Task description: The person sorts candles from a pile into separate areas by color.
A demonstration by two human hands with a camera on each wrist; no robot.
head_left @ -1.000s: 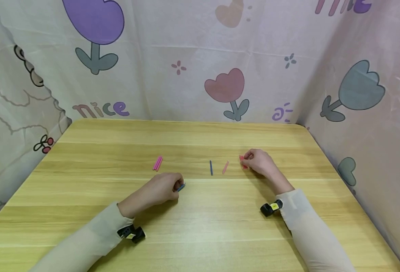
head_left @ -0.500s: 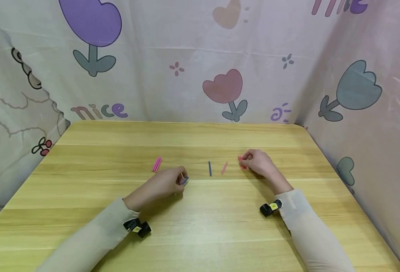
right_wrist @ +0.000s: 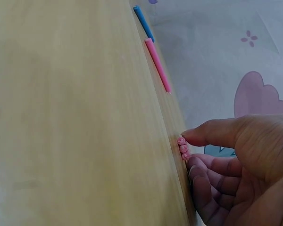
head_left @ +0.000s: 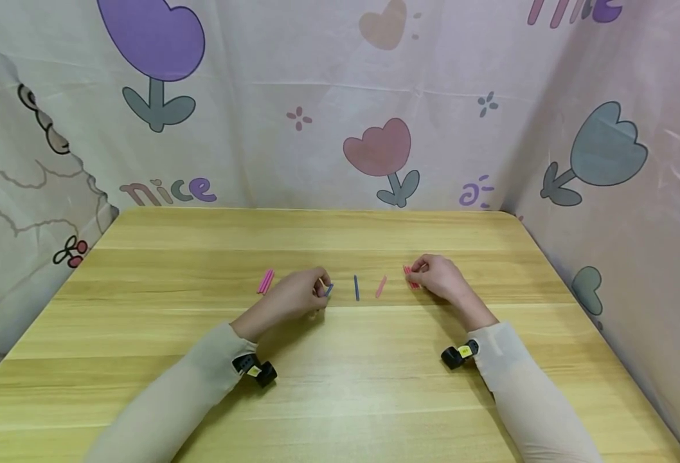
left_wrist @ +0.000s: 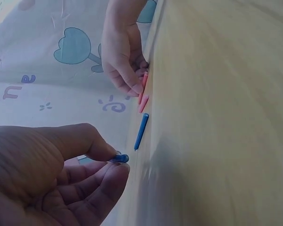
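Note:
Slim candle-like sticks lie on the wooden table (head_left: 340, 366). My left hand (head_left: 298, 292) pinches a blue candle (left_wrist: 120, 158) between thumb and fingertips, close over the table. Just right of it a second blue candle (head_left: 357, 288) lies on the wood, followed by a single pink candle (head_left: 381, 287). My right hand (head_left: 441, 276) holds a row of three reddish-pink candles (right_wrist: 183, 148) side by side between thumb and fingers, at the tabletop. Behind my left hand lies a small bunch of bright pink candles (head_left: 265, 281).
A printed fabric backdrop (head_left: 294, 161) with flowers and lettering hangs behind the table and along both sides. A small black wrist camera (head_left: 255, 370) sits at the left cuff, and another black camera (head_left: 459, 354) is at the right cuff.
My left hand has moved right and away from me with the blue candle, toward the blue one on the table. The right hand has stayed at the reddish-pink candles.

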